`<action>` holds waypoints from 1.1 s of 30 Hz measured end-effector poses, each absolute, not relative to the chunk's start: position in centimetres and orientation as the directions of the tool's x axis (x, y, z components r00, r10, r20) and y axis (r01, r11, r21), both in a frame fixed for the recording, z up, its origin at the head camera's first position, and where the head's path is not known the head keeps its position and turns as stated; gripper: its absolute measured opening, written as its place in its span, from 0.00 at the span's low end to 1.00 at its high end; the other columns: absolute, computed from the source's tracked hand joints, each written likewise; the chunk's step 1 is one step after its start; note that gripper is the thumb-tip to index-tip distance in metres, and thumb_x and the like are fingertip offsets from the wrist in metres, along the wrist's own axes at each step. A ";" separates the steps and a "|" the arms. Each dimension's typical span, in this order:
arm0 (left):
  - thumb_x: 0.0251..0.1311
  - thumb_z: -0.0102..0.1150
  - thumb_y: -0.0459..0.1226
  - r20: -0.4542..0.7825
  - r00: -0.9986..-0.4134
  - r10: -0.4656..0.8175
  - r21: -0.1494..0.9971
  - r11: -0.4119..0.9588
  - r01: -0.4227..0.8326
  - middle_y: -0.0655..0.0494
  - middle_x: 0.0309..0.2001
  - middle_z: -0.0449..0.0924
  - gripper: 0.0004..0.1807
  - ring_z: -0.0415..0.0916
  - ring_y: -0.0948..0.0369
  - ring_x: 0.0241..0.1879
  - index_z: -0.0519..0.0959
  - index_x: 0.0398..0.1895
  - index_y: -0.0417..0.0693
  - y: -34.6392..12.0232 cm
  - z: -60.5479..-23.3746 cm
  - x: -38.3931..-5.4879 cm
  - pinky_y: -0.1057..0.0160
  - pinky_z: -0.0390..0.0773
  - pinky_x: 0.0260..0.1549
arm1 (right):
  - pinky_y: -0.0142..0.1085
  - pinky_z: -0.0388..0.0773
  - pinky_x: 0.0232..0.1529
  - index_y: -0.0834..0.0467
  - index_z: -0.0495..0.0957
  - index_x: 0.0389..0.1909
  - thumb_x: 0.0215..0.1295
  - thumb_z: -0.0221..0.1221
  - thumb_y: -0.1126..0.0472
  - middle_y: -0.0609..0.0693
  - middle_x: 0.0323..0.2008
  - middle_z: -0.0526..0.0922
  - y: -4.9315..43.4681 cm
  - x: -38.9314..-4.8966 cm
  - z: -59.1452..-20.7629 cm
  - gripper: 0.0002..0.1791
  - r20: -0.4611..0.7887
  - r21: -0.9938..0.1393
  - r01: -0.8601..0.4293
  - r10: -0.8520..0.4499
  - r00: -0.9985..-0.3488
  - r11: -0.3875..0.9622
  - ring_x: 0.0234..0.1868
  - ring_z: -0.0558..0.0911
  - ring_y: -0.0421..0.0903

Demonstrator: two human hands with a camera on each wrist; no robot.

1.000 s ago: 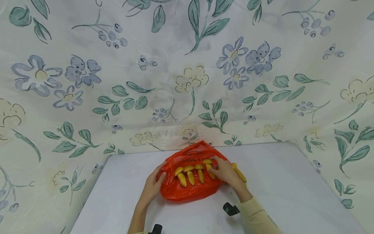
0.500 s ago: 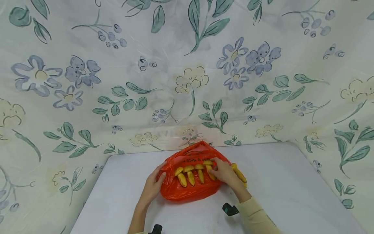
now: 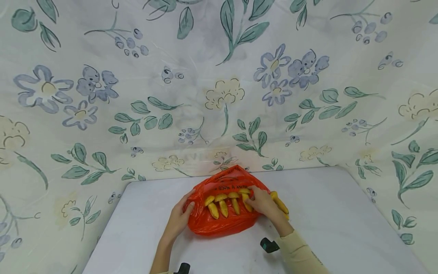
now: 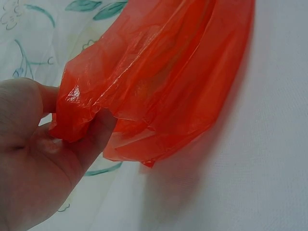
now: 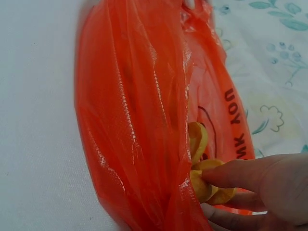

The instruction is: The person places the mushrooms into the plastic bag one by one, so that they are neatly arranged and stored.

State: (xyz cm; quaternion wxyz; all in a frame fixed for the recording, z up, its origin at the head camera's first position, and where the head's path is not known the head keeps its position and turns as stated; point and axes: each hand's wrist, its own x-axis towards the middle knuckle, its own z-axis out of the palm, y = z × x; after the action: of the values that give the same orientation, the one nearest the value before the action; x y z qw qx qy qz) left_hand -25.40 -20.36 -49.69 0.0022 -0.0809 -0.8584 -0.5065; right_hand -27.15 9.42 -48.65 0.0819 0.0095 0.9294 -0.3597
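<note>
A red plastic bag [image 3: 219, 224] with black print lies on the white table. Several yellow mushrooms stand in a row at its middle, caps toward the back. My left hand [image 3: 180, 215] holds the bag's left edge; in the left wrist view the thin red film [image 4: 144, 91] passes between thumb and fingers. My right hand [image 3: 264, 201] pinches the rightmost mushroom [image 3: 245, 198] of the row. In the right wrist view the thumb lies on a mushroom cap [image 5: 204, 185] at the bag's mouth, and the near layer of film hides the lower parts.
More yellow mushrooms [image 3: 280, 202] lie on the table just right of the bag, partly behind the right wrist. A floral cloth [image 3: 205, 95] hangs behind the white table [image 3: 325, 213]. Black wrist-camera mounts [image 3: 269, 245] show beside the forearms.
My right hand has shifted very slightly at the rightmost mushroom, keeping its pinch. The left hand and the bag look unmoved.
</note>
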 end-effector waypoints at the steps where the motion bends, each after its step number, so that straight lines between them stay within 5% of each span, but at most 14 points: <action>1: 0.72 0.48 0.34 0.084 -0.987 0.135 0.869 0.476 0.139 0.49 0.71 0.66 0.26 0.63 0.48 0.72 0.64 0.72 0.56 -20.4 -49.7 -25.4 0.47 0.67 0.68 | 0.29 0.74 0.25 0.61 0.68 0.64 0.64 0.64 0.58 0.50 0.28 0.78 9.4 -27.2 -48.6 0.29 -0.161 -0.666 0.079 -0.039 -0.986 0.742 0.25 0.75 0.43; 23: 0.72 0.48 0.33 0.116 -0.981 0.157 0.869 0.462 0.177 0.50 0.71 0.67 0.26 0.63 0.50 0.72 0.65 0.72 0.55 -20.6 -50.0 -25.3 0.48 0.66 0.69 | 0.29 0.69 0.22 0.62 0.73 0.60 0.63 0.64 0.58 0.49 0.25 0.77 10.2 -26.6 -47.7 0.26 -0.094 -0.654 0.023 -0.051 -0.994 0.756 0.24 0.73 0.43; 33: 0.72 0.47 0.33 0.104 -0.982 0.158 0.873 0.458 0.166 0.50 0.72 0.65 0.26 0.61 0.49 0.73 0.65 0.72 0.55 -20.4 -49.8 -25.1 0.48 0.66 0.69 | 0.31 0.79 0.26 0.58 0.76 0.59 0.64 0.63 0.58 0.50 0.31 0.82 11.5 -26.0 -46.8 0.22 -0.065 -0.719 -0.009 -0.080 -0.995 0.695 0.27 0.77 0.43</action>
State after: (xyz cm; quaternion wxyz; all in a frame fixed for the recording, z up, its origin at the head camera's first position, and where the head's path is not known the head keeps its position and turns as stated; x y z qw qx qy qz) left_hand -25.06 -20.41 -49.85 0.0039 -0.0948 -0.8539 -0.5117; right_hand -26.05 11.55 -46.83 0.0454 -0.0242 0.9195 -0.3898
